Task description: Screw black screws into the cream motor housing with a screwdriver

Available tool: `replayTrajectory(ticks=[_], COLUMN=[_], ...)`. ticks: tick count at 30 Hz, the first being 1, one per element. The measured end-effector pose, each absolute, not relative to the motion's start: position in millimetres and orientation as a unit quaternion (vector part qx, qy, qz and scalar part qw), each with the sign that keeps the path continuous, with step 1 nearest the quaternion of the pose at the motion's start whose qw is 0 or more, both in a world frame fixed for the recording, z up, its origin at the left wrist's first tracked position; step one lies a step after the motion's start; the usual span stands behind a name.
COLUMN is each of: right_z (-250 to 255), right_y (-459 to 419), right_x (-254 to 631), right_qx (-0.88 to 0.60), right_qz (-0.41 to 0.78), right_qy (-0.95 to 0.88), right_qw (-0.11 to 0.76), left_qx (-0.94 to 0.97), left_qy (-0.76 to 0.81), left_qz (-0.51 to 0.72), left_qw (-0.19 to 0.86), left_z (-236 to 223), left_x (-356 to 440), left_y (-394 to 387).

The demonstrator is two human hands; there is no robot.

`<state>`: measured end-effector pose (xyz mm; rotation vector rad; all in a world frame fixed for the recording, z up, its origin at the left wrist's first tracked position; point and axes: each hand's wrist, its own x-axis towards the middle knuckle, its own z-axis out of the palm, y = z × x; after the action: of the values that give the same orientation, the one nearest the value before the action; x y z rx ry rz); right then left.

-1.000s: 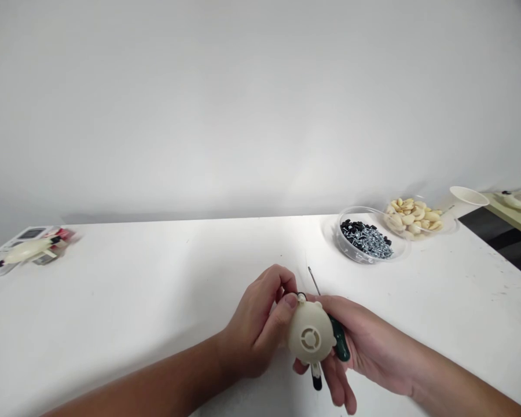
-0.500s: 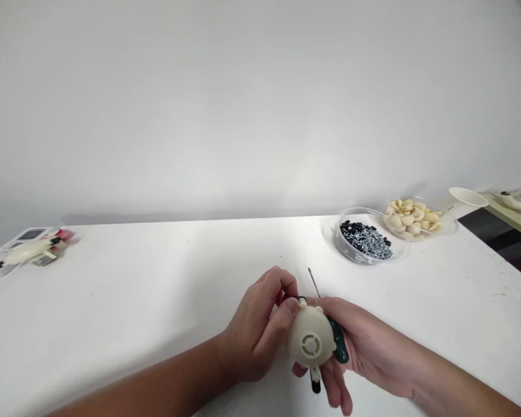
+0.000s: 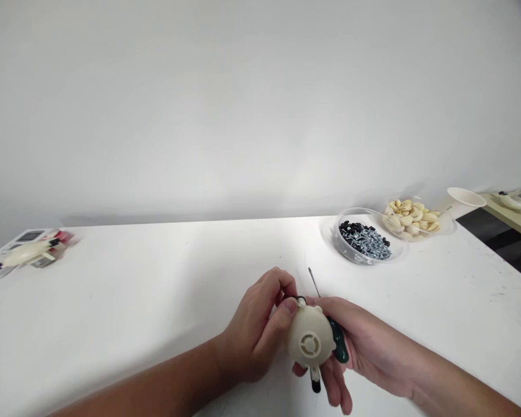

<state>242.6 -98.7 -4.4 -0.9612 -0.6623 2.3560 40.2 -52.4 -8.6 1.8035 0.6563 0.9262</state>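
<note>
Between my two hands is a round cream plastic body (image 3: 309, 330) with a ring of slots in its face. A short leg with a black tip (image 3: 315, 384) hangs from its underside. My left hand (image 3: 260, 330) is closed on its left and upper side, thumb against a small knob near a dark loop-like part. My right hand (image 3: 360, 341) lies behind and below the body, with some fingers stretched underneath. Lodged in that hand is a screwdriver; its green handle (image 3: 338, 341) shows beside the body, and its metal shaft (image 3: 314, 282) points away. The right fingertips behind the body are hidden.
A clear bowl (image 3: 360, 260) of screws and small black parts stands at the back right. Beyond it are cream pieces (image 3: 410, 220) in a clear container and a white cup (image 3: 464, 200). Another cream, black-tipped item (image 3: 26, 253) lies on a white device (image 3: 28, 236) at far left.
Almost nothing differs. The view has shifted very slightly, and both hands keep their grip on the cream body and screwdriver.
</note>
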Motion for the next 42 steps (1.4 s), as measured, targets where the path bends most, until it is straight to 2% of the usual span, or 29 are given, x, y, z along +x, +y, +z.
replayTrajectory(ticks=[5, 11, 15, 17, 22, 25, 31, 37, 40, 42], right_z=[-2, -5, -6, -5, -2, -1, -5, -1, 3, 5], right_y=[-99, -93, -89, -89, -93, -93, -94, -99, -98, -97], right_x=[239, 243, 250, 250, 242, 240, 237, 243, 257, 264], right_qx=[-0.362, -0.401, -0.452, -0.453, -0.378, -0.357, -0.411, -0.473, -0.523, -0.517], right_qz=[0.852, 0.768, 0.684, 0.680, 0.758, 0.762, 0.707, 0.662, 0.594, 0.599], right_qy=[-0.237, -0.282, -0.325, -0.315, -0.246, -0.252, -0.311, -0.434, -0.480, -0.473], right_qw=[0.296, 0.412, 0.471, 0.483, 0.470, 0.477, 0.483, 0.388, 0.378, 0.387], left_qx=[0.770, 0.805, 0.817, 0.811, 0.792, 0.783, 0.746, 0.659, 0.624, 0.604], left_qy=[0.271, 0.242, 0.237, 0.244, 0.273, 0.288, 0.227, 0.215, 0.246, 0.270], left_qz=[0.380, 0.422, 0.411, 0.416, 0.403, 0.384, 0.307, 0.309, 0.331, 0.343], left_qw=[0.434, 0.338, 0.327, 0.332, 0.369, 0.394, 0.545, 0.651, 0.664, 0.667], left_z=[-10, -10, -11, -13, -21, -21, -16, -22, -21, -19], left_x=[40, 41, 40, 41, 42, 43, 45, 46, 44, 42], left_y=[-51, -50, -50, -50, -49, -47, -48, -49, -46, -44])
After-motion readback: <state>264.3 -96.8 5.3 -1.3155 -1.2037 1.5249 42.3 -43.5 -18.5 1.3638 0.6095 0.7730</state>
